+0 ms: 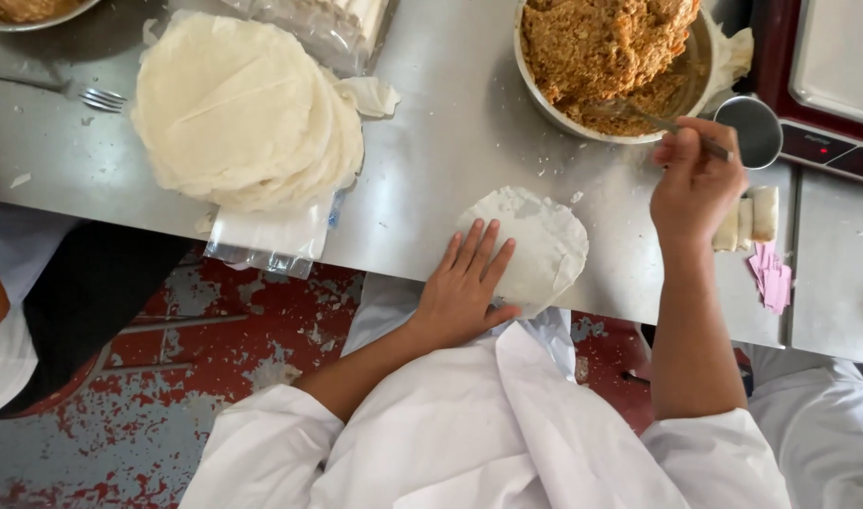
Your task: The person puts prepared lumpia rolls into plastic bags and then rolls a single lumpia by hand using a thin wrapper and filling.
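My left hand [466,283] lies flat, fingers spread, on a thin round white wrapper [542,240] at the near edge of the steel table [450,123]. My right hand [693,184] grips the handle of a metal spoon [639,115], whose bowl is dug into brown crumbly filling [601,42] inside a large steel bowl [530,80]. A small metal cup [755,130] stands right beside that hand. Two rolled white rolls [747,219] lie just right of my wrist.
A tall stack of round wrappers [238,108] rests on plastic wrapping at the left. A fork [88,94] lies far left, near another person's white sleeve. Pink paper slips [771,275] sit by the rolls. A red-edged appliance [827,85] occupies the right.
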